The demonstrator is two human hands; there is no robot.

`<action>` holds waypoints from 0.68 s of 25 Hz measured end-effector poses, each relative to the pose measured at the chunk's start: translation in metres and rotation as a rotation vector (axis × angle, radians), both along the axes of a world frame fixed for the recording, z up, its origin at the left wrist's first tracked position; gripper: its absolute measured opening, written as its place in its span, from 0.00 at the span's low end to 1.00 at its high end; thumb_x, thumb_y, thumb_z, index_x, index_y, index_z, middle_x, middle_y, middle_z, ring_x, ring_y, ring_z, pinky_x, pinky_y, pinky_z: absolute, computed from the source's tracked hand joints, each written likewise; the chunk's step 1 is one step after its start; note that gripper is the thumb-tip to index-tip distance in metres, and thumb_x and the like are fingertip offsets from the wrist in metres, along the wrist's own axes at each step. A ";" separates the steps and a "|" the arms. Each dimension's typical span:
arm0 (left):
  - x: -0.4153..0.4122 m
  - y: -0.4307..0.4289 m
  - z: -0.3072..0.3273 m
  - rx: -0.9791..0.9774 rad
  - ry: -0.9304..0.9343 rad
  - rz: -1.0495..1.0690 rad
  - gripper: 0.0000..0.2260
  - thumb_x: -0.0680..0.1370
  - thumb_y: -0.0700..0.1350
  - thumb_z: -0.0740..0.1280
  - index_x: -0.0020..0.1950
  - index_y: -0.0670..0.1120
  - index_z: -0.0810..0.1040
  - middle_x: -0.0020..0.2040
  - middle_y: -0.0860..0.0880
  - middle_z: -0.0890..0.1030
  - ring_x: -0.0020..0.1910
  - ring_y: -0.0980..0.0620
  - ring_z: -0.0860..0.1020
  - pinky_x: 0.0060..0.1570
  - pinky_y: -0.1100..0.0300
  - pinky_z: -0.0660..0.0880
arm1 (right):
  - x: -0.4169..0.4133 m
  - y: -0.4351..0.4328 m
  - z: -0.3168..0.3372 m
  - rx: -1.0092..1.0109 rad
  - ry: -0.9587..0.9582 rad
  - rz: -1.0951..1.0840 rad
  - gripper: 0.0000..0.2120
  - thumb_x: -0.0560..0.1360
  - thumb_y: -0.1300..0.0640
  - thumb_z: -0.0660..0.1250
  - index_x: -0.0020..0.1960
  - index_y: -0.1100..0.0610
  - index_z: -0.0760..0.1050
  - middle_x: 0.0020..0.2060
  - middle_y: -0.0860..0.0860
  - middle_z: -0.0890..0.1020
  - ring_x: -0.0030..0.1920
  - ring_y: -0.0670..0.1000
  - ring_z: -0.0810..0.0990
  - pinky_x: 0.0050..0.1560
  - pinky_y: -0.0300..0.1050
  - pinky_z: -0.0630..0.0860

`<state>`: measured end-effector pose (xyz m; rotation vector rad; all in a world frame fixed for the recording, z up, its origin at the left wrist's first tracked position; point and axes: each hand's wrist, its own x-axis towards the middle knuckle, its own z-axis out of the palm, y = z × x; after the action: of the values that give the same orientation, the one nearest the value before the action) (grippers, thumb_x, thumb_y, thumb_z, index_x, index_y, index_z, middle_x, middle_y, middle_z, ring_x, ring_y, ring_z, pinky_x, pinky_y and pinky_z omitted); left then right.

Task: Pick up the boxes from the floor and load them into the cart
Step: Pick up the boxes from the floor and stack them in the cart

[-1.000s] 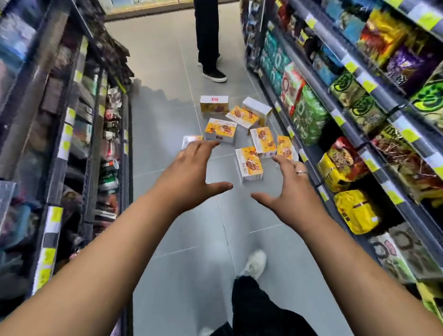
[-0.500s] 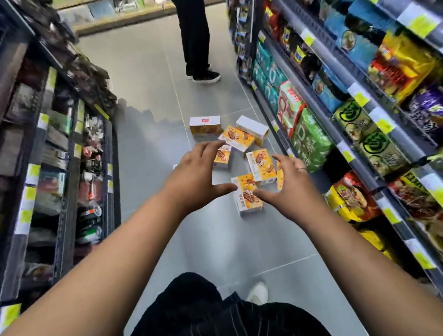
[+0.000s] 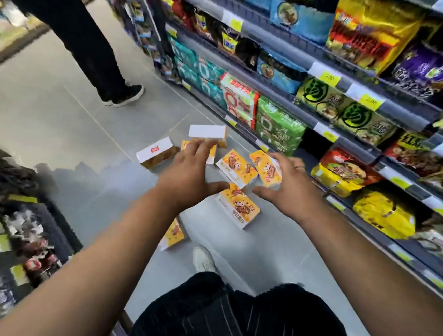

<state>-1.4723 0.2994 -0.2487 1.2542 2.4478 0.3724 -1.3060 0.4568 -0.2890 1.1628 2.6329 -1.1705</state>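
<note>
Partly hidden boxes (image 3: 237, 167) behind left hand (image 3: 188, 175), right hand (image 3: 288, 183), fingers (image 3: 202, 150) spread, holding nothing

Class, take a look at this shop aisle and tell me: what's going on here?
A person reaches toward orange boxes scattered on the grey floor beside stocked snack shelves. The left grip and right grip are both open, spread above the boxes, holding nothing yet. No cart is in view. Another person stands farther up the aisle.
</note>
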 end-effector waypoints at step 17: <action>-0.133 0.159 -0.255 -0.206 -0.179 -0.315 0.37 0.69 0.57 0.75 0.74 0.59 0.61 0.72 0.44 0.63 0.70 0.39 0.66 0.68 0.44 0.66 | -0.094 0.052 -0.245 -0.220 -0.211 -0.493 0.47 0.64 0.35 0.74 0.75 0.42 0.54 0.69 0.57 0.62 0.65 0.63 0.72 0.60 0.54 0.73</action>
<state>-1.6051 0.4584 -0.5033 1.4179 2.0396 0.1348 -1.3999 0.5092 -0.5343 1.8282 2.0611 -1.2700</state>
